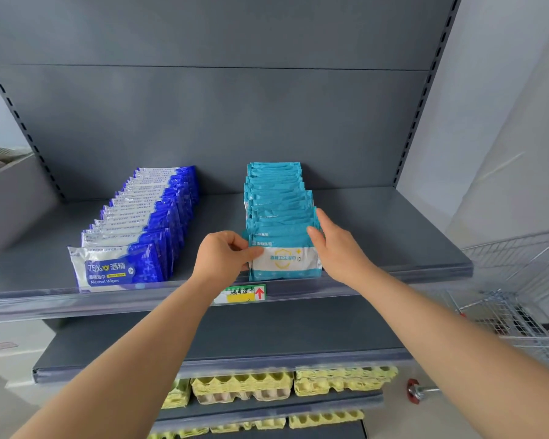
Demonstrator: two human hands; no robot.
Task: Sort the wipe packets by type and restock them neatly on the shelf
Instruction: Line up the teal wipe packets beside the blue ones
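Left grip pinches the left edge of the front teal packet. Right grip, fingers straight, presses flat against the right side of the teal row, apparently squaring it at the shelf lip. The packet reads 酒精卫生湿巾. Well apart to the left stands the sorted blue row, marked "75%" and "Alcohol Wipes". The shelf tag below bears handwriting and a red arrow.
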